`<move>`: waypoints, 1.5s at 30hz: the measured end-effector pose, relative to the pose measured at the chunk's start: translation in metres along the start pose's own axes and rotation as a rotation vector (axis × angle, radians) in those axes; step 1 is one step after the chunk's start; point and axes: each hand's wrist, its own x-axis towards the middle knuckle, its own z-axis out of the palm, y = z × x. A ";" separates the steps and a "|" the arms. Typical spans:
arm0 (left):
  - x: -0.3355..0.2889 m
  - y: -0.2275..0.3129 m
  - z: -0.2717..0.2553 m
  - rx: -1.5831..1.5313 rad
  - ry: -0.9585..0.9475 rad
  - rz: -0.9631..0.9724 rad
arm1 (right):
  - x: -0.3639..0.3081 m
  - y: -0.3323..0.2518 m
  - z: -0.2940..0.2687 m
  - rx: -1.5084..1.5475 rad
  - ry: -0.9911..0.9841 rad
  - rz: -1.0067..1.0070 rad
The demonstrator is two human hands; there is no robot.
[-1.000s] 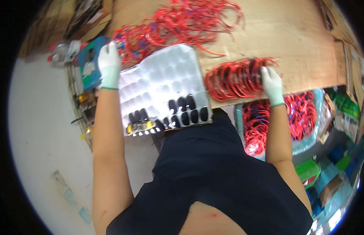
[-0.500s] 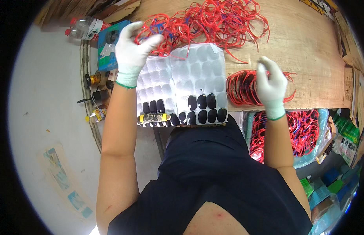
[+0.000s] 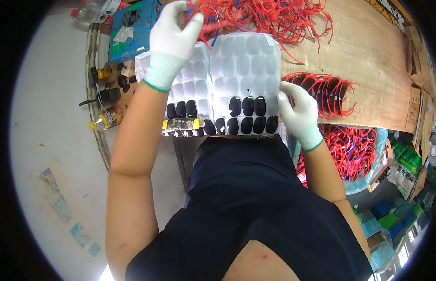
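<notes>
White gloves cover both hands. My left hand (image 3: 173, 42) is over the near left edge of a tangled pile of thin red glasses frames (image 3: 255, 18). A blurred red and blue frame shows between its thumb and finger. My right hand (image 3: 300, 112) is at the right edge of a white moulded tray (image 3: 248, 61), thumb and forefinger closed against that edge. Dark sunglass lenses (image 3: 247, 124) stand in the tray's near pockets, with a yellow-ended patterned strip (image 3: 180, 124) across some at left. Beyond my right hand lies a row of red glasses (image 3: 323, 91) with dark lenses.
Below the table's right side stands a lined box (image 3: 381, 150) of red glasses. On the left are a blue box (image 3: 129, 35), a clear bottle (image 3: 93, 11), a tape roll (image 3: 112, 72) and loose lenses (image 3: 126, 84). A green-and-white sack (image 3: 403, 164) stands at right.
My left hand has reached farther into the pile and closed on a frame. My right hand has come left and nearer, from above the row of glasses to the tray's edge. The view has shifted.
</notes>
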 end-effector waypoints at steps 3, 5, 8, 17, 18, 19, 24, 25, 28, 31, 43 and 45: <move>-0.010 0.004 -0.017 -0.327 0.218 -0.132 | -0.004 -0.006 0.009 0.013 -0.011 0.024; -0.011 -0.010 -0.040 -0.482 0.370 -0.203 | -0.008 -0.013 0.016 -0.035 -0.055 0.040; -0.012 -0.013 -0.067 -0.806 0.492 -0.358 | -0.009 -0.019 0.030 -0.181 -0.113 0.013; -0.153 -0.010 -0.158 -0.519 -0.096 -0.347 | -0.020 -0.039 0.074 -0.628 -0.073 0.185; -0.166 -0.014 -0.175 -0.649 -0.128 -0.496 | -0.019 -0.040 0.075 -0.641 -0.078 0.212; -0.177 -0.016 -0.186 -0.712 -0.101 -0.512 | -0.018 -0.042 0.075 -0.652 -0.077 0.244; -0.191 -0.031 -0.217 -0.685 -0.014 -0.463 | -0.009 -0.083 0.072 -0.895 -0.232 -0.142; -0.197 -0.033 -0.216 -0.667 0.014 -0.444 | -0.007 -0.101 0.070 -0.943 -0.256 -0.232; -0.198 -0.043 -0.218 -0.209 0.018 -0.036 | -0.007 -0.155 0.075 -0.678 -0.284 -0.242; -0.201 -0.050 -0.222 -0.122 -0.082 0.107 | -0.038 -0.204 0.087 -0.170 -0.273 -0.201; -0.199 -0.015 -0.175 -0.101 -0.150 0.520 | -0.093 -0.232 0.131 0.780 -0.030 0.197; -0.204 -0.003 -0.133 -0.576 0.032 0.327 | -0.089 -0.220 0.120 0.861 -0.026 0.208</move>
